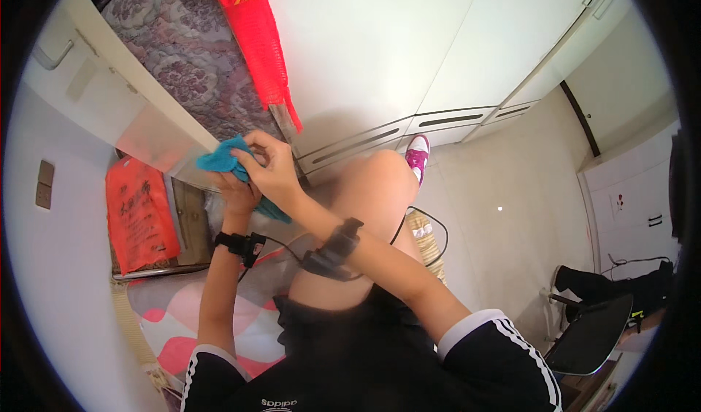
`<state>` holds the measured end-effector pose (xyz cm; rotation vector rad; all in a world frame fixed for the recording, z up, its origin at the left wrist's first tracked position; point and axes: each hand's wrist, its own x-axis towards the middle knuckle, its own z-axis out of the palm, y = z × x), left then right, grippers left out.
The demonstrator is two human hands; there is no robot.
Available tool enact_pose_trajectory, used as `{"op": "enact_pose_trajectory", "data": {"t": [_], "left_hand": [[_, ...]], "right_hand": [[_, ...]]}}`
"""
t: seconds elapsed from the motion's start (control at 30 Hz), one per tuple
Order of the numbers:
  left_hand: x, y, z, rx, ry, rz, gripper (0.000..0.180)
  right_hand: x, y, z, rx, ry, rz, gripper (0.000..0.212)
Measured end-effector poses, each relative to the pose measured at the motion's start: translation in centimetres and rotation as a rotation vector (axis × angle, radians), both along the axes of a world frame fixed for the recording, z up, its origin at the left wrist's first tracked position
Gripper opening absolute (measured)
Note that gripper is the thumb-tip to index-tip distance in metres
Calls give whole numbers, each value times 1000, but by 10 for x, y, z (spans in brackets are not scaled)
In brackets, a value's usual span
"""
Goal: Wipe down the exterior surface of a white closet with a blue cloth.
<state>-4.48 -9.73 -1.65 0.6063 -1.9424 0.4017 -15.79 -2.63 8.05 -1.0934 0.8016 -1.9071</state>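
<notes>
A blue cloth [219, 158] is pinched by the right fingers [272, 145] and clasped by the left fingers [235, 185] beside a white door [109, 99].

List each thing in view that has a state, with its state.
Teal-blue soft cloth: crumpled, pinched in the right hand's grip
Left hand: against the cloth, grip partly hidden
White flat-fronted drawers: shut
Red mesh fabric: draped lengthwise
Red rectangular printed bag: spread flat
White-and-magenta sneaker: worn on a foot
</notes>
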Motion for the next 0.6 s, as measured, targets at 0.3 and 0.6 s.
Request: {"op": "enact_pose_trajectory", "data": {"t": [0.3, 0.6], "left_hand": [[1, -10, -37, -21, -25, -48, 72], [8, -11, -58, 2, -73, 2, 72]], "right_hand": [[-5, -3, -33, 90, -30, 44, 7], [-3, -4, -40, 87, -119, 37, 8]]}}
